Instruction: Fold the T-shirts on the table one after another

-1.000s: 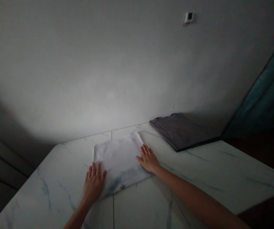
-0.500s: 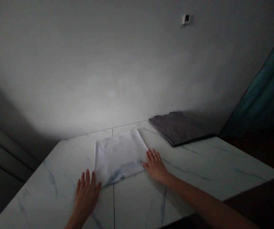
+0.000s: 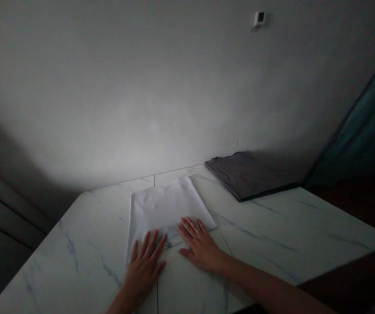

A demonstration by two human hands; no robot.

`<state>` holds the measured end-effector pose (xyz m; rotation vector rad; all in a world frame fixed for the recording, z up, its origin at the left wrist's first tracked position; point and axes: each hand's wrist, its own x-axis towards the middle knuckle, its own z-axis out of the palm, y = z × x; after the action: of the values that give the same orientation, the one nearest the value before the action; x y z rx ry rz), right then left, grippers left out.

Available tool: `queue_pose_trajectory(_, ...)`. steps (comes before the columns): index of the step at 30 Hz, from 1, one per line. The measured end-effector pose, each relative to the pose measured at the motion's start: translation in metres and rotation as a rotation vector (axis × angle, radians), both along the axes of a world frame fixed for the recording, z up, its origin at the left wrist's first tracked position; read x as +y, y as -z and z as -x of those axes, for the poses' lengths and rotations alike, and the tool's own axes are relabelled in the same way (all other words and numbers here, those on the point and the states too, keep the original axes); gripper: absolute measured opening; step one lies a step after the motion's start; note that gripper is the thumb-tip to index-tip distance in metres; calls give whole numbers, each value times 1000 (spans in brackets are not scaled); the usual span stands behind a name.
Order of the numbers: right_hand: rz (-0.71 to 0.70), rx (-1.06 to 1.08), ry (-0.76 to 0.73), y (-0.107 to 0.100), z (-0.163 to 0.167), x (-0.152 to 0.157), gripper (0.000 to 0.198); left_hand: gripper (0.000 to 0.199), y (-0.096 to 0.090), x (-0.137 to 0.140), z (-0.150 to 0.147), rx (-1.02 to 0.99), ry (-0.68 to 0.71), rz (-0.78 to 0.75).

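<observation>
A folded white cloth [image 3: 164, 205] with a blue-grey pattern along its near edge lies flat on the marbled table [image 3: 86, 235]. My left hand [image 3: 144, 266] rests palm down with fingers stretched over the cloth's near left part. Over the near right part, my right hand [image 3: 198, 244] lies flat, its fingers spread and the thumb just off the near edge. Neither hand grips anything. Part of the printed edge is hidden beneath the fingers.
A folded dark grey cloth [image 3: 249, 174] with a black edge lies at the back right of the table, near the wall [image 3: 141, 96]. A blue-green curtain [image 3: 357, 135] hangs at the right. A small white device [image 3: 259, 18] is on the wall.
Both hands have moved inward from the cloth's sides onto its near part, closer together. The cloth's near right corner, partly covered before, now shows.
</observation>
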<state>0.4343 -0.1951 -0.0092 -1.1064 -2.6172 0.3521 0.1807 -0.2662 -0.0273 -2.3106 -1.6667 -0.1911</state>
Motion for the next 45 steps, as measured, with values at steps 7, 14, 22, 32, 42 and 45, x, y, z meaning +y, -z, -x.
queue_pose_trajectory(7, -5, -4, 164, 13, -39, -1, 70, 67, 14, -24, 34, -38, -17, -142)
queue_pose_trajectory(14, 111, 65, 184, 11, -72, 5, 61, 46, 6, -25, 81, -471, -130, 132)
queue_pose_trajectory(22, 145, 179, 382, -31, -42, 121, 28, 36, -57, 115, 118, -599, -505, 113)
queue_pose_trajectory(32, -180, 1, 612, -12, 24, 248, 29, 48, -20, 217, 97, -200, -717, -38)
queue_pose_trajectory(42, 100, 167, 502, -10, 24, 289, 25, 49, -30, 218, 128, -251, -608, 39)
queue_pose_trajectory(45, 196, 205, 509, -16, 23, 305, 30, 44, -29, 234, 143, -496, -649, 114)
